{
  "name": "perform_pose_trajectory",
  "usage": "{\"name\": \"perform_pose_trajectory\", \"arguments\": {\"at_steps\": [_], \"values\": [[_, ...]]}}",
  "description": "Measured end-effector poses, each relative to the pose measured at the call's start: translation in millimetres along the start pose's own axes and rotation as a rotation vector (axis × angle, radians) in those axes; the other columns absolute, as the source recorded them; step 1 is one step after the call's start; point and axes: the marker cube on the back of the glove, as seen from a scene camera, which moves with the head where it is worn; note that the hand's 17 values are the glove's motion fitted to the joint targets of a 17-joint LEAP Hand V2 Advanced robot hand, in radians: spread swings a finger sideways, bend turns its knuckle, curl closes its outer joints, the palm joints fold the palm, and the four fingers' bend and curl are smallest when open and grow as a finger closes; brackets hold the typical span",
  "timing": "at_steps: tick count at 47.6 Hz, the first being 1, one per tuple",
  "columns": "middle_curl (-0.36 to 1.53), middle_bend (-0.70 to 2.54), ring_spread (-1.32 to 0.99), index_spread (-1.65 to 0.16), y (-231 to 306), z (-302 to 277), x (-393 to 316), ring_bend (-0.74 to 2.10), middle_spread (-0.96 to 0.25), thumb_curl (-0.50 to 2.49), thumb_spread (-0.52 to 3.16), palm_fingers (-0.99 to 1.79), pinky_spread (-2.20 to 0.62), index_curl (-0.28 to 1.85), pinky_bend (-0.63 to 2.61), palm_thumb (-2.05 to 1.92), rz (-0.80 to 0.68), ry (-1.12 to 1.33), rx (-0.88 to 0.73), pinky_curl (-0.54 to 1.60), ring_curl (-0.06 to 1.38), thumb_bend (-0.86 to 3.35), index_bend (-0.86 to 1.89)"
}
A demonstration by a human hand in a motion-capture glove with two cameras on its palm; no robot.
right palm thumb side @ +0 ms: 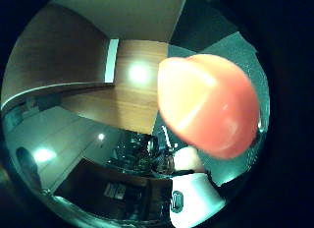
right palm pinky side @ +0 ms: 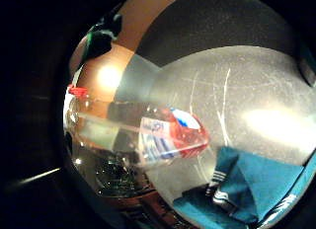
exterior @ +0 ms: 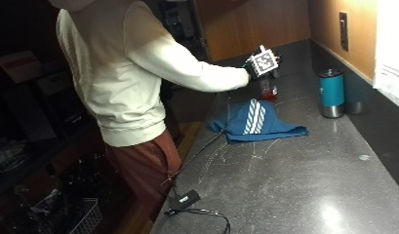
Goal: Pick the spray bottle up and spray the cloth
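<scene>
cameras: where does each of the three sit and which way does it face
Outside view: off the counter's end, looking along the counter at the person's back, the gloved right hand on the spray bottle.
Little finger palm view: faces the bottle, cloth and counter; no body part is clear.
Thumb palm view: faces the room; a fingertip fills much of it.
Shared: bottle and cloth.

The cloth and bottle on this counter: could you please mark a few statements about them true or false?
1. The cloth is blue with white stripes. True.
2. The right hand holds the bottle up beyond the cloth. True.
3. The teal cup lies on its side on the cloth. False: it stands upright on the counter, apart from the cloth.
4. The bottle holds blue liquid. False: its base looks red.
</scene>
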Motion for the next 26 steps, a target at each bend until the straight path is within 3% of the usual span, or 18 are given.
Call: {"name": "perform_pose_trajectory", "arguments": {"at_steps": [5, 11, 26], "values": [[0.38, 0.2, -0.1, -0.3, -13.1, -18.3, -18.4, 0.4, -0.07, 0.55, 0.8, 0.41, 0.02, 0.31, 0.45, 0.7, 0.01, -0.11, 0.188, 0.38, 0.36, -0.05, 0.08], [0.38, 0.2, -0.09, -0.31, 26.1, -21.5, -15.4, 0.41, -0.07, 0.52, 0.83, 0.4, 0.05, 0.28, 0.46, 0.69, -0.012, -0.018, -0.013, 0.37, 0.36, -0.04, 0.09], [0.38, 0.2, -0.09, -0.31, 41.9, -55.5, -23.0, 0.42, -0.06, 0.47, 0.86, 0.41, 0.06, 0.25, 0.44, 0.68, -0.101, 0.169, 0.009, 0.36, 0.35, -0.03, 0.12]]}}
